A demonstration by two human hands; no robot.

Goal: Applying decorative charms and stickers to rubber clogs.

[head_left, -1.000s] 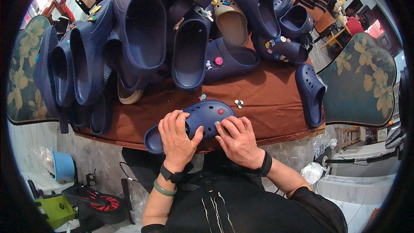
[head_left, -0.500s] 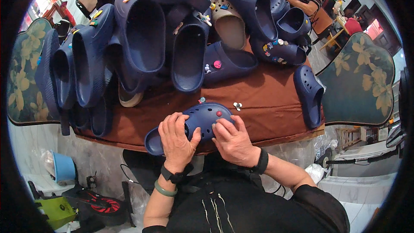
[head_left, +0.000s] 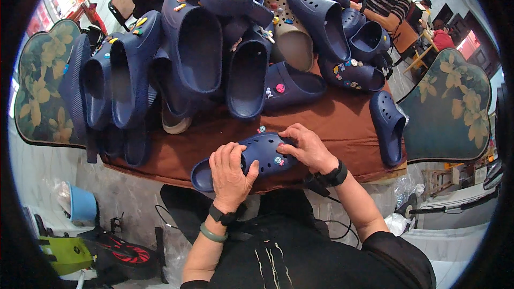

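A navy clog (head_left: 263, 153) lies on the brown cloth in front of me, its toe to the right. My left hand (head_left: 230, 174) is closed around its heel-side opening, thumb resting on the upper. At the toe end, my right hand (head_left: 305, 150) has its thumb and bent fingers against the clog, right by a small red charm (head_left: 281, 145); whether they also pinch something is hidden. A light swirl-patterned candy charm (head_left: 279, 161) sits on the upper near the toe. Another swirl charm (head_left: 261, 129) lies just beyond the clog.
Many navy clogs, some with charms, are piled at the back and left, such as a large one (head_left: 199, 48). A beige clog (head_left: 292, 37) is among them. A single navy clog (head_left: 387, 128) stands at the right edge. People sit beyond the table (head_left: 342, 123).
A swirl charm now shows on the clog's upper, where my right fingers were. That hand has moved up to the red charm, and the loose white piece on the cloth is out of sight.
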